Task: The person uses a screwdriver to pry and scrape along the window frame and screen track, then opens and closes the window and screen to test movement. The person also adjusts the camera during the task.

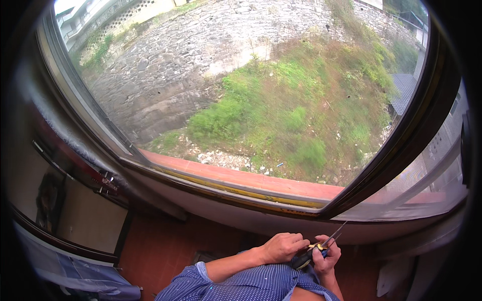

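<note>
Close in front of my body, my right hand (328,256) is closed around a hand tool (305,259) with a black and yellow handle. Two thin metal prongs or shafts (337,232) stick out past my fingers, up and to the right toward the window; whether they belong to one tool or two, I cannot tell. A bit of blue shows between the fingers. My left hand (286,248) sits just left of it, fingers pinched beside the yellow part. What the left fingertips hold is too small to make out.
A large window (271,110) in a dark frame (396,150) spans the view ahead, above a pale wall (216,213). Outside are a stone wall and a green slope. Reddish floor (150,241) lies below. At left stand a framed panel (93,220) and blue fabric (80,271).
</note>
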Demonstrator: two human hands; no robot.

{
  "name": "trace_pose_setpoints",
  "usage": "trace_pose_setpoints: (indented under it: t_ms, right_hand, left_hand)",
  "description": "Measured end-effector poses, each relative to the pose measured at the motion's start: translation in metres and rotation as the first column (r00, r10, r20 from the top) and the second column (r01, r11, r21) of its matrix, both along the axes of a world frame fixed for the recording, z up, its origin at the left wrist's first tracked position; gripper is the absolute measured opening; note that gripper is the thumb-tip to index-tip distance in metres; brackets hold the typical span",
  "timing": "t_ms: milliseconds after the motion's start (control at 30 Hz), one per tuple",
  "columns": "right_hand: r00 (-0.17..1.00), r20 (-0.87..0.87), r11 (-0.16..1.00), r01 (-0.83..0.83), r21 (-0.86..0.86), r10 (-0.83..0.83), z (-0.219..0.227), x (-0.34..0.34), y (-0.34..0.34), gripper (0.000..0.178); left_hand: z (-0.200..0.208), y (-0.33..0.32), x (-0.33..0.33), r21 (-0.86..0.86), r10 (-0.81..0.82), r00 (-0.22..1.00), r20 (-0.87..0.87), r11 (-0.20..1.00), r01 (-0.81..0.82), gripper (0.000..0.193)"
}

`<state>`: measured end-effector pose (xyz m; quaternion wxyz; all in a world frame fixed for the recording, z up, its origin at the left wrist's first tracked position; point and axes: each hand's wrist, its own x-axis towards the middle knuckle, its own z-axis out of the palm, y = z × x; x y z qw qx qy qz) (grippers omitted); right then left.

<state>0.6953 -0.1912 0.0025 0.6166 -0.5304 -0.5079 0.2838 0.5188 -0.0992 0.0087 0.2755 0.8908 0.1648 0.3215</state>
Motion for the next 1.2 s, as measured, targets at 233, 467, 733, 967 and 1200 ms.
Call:
trace_pose_setpoints:
  t_ms: [233,467,733,967,1200]
  right_hand:
    - [0.999,-0.035,0.998,0.016,0.066,-0.014,-0.038,0.012,-0.004,0.029]
    - [0.996,0.078,0.999,-0.05,-0.017,0.051,0.001,-0.026,0.012,0.019]
    - [1.0,0.005,0.998,-0.005,0.059,0.004,0.012,-0.041,0.022,0.015]
    - [0.999,0.034,0.995,0.03,0.091,-0.033,0.0,-0.04,0.027,0.013]
    - [0.991,-0.132,0.997,-0.011,0.082,0.022,-0.001,-0.038,0.022,0.014]
  left_hand:
    - [-0.016,0.004,-0.001,0.04,-0.052,0.999,-0.002,0.998,0.052,0.023]
    - [-0.063,0.018,-0.028,0.035,0.027,0.997,0.068,0.999,-0.029,0.023]
    - [-0.056,0.037,-0.035,0.088,-0.016,0.996,0.083,0.996,0.009,0.023]
    - [0.004,0.044,-0.038,0.194,-0.08,0.996,0.026,0.978,0.073,0.016]
    - [0.148,0.067,-0.047,0.688,-0.007,0.946,0.323,0.689,-0.23,0.013]
